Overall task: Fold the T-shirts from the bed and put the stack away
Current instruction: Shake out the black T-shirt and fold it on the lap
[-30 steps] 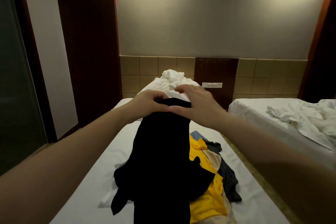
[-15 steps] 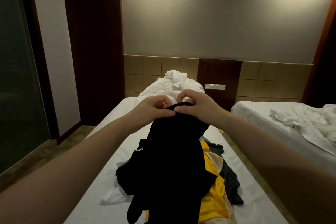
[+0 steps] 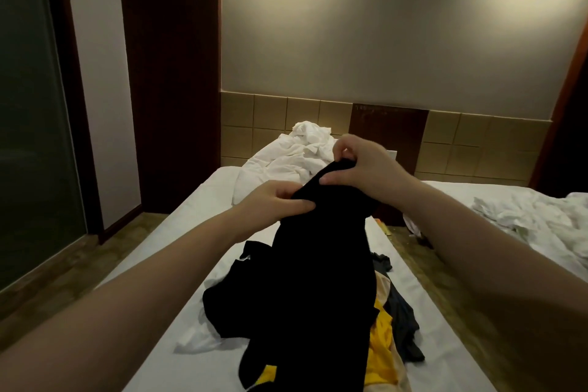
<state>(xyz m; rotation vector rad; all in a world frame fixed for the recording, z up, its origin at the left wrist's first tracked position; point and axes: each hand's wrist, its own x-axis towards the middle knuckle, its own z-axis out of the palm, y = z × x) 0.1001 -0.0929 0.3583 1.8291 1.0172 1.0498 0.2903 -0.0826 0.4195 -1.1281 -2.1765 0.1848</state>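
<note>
At the far left stands a dark glass panel [image 3: 28, 137], and next to it the bed [image 3: 203, 207] begins. Then comes the left hand [image 3: 280, 204]: its grip is narrow, thumb and fingers pinching the upper edge of the black T-shirt [image 3: 318, 280]. The shirt hangs from this edge in front of the person, and its lower part lies on the pile of other clothes on the bed. To the right and higher, the right hand [image 3: 359, 165] pinches the same edge, with its fingers curled over the cloth.

A second ago both hands were together at one place on the edge, at the same height, with the fingertips almost touching. Now they are apart: the right hand has gone up and away and the left one is lower, so the edge runs in a slope between them. I think the person is feeling along the edge for the collar or the shoulders, in order to spread the shirt out. The folding itself is not yet begun.

Further right, partly under the black cloth, a yellow T-shirt [image 3: 380, 337] and a grey garment [image 3: 404, 318] lie unfolded. At the far right a second bed [image 3: 461, 191] carries crumpled white linen, and no folded stack is visible yet.
</note>
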